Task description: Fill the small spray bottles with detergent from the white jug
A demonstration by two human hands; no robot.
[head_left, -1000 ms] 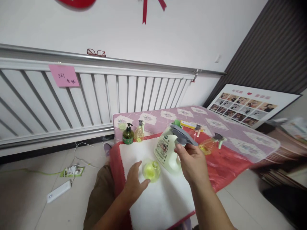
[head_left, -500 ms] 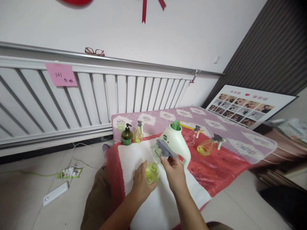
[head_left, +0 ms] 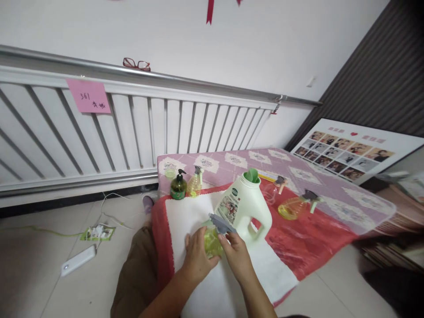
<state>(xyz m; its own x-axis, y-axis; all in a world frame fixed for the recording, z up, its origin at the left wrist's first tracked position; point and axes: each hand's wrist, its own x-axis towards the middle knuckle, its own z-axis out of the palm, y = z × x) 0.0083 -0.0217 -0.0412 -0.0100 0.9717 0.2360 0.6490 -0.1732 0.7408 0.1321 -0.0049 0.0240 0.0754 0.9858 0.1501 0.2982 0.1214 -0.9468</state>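
My left hand (head_left: pixel 198 256) is wrapped round a small spray bottle (head_left: pixel 211 243) of yellow-green liquid above the white cloth (head_left: pixel 179 218). In my right hand (head_left: pixel 236 254) is a grey spray head (head_left: pixel 221 224), held right at the bottle's mouth. My fingers hide the joint, so I cannot tell whether the two are threaded together. Just behind stands a large pale green jug (head_left: pixel 247 201) with a label, a side handle and a green cup (head_left: pixel 252 175) in its mouth.
A dark green pump bottle (head_left: pixel 179 185) and a clear spray bottle (head_left: pixel 194 183) stand at the back left. On the red cloth (head_left: pixel 308 243) to the right lie a yellow-filled spray bottle (head_left: pixel 293 207) and a clear one (head_left: pixel 273 191). A white radiator (head_left: pixel 172 128) lines the wall.
My right hand has brought the spray head down and left, from above the open bottle onto its mouth. My left hand still grips the bottle. The view has shifted slightly.
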